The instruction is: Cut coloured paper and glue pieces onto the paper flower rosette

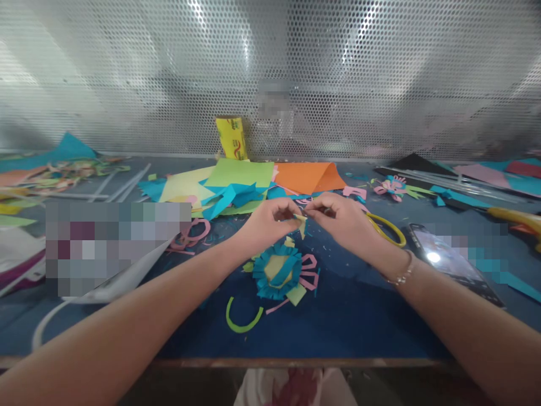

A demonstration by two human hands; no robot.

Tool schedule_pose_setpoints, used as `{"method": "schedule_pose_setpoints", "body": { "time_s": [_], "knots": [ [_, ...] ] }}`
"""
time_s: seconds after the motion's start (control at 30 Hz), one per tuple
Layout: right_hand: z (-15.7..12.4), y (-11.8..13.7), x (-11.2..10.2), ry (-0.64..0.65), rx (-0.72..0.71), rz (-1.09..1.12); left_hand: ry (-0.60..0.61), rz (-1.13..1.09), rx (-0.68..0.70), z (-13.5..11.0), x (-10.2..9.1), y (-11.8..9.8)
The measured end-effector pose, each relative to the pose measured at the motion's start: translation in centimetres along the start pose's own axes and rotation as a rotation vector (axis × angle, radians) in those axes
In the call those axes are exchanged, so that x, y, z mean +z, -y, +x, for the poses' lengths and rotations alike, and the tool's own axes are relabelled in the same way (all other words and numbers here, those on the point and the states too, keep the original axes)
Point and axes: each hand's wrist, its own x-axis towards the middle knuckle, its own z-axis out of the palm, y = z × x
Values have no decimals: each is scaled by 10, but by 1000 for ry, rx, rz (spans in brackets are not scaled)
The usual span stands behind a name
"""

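My left hand (274,220) pinches a small pale yellow paper piece (301,226) between thumb and fingertips above the table. Close beside it, my right hand (338,219) is also closed in a pinch; whatever its fingertips hold is too small to make out. Below both hands lies a blue fringed paper flower (276,272) with a pale yellow centre crossed by a blue strip. Pink paper loops (310,272) stick out at its right side, and a light green paper piece (296,294) is by its lower edge. A curved green paper strip (244,328) rests nearer the table edge.
A yellow loop handle (386,230) shows beside my right wrist, with a phone (456,265) further right. Green sheets (240,173), an orange sheet (308,177) and blue scraps lie behind my hands. A yellow box (231,138) stands against the perforated metal panel (169,73).
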Motion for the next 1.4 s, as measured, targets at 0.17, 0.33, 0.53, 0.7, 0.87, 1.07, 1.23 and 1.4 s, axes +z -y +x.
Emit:
{"method": "schedule_pose_setpoints", "body": {
  "time_s": [0.17,0.33,0.53,0.7,0.87,1.07,1.23,1.4],
  "knots": [
    [-3,2,3,-25,-95,-118,-39,142,117,-2,1,2],
    [-5,6,5,-73,-108,-102,-122,251,156,-5,2,1],
    [-5,13,4,-90,-26,-36,-186,283,175,-7,5,-1],
    [-4,15,2,-62,106,152,-193,189,165,-7,6,0],
    [-2,9,1,-18,184,304,-182,183,160,-7,5,-1],
    [0,3,0,7,243,432,-187,202,130,-5,2,3],
    [0,3,-3,-3,302,562,-214,190,118,1,-5,9],
    [1,2,-6,-45,331,648,-268,185,-44,10,-13,17]
  ]
}}
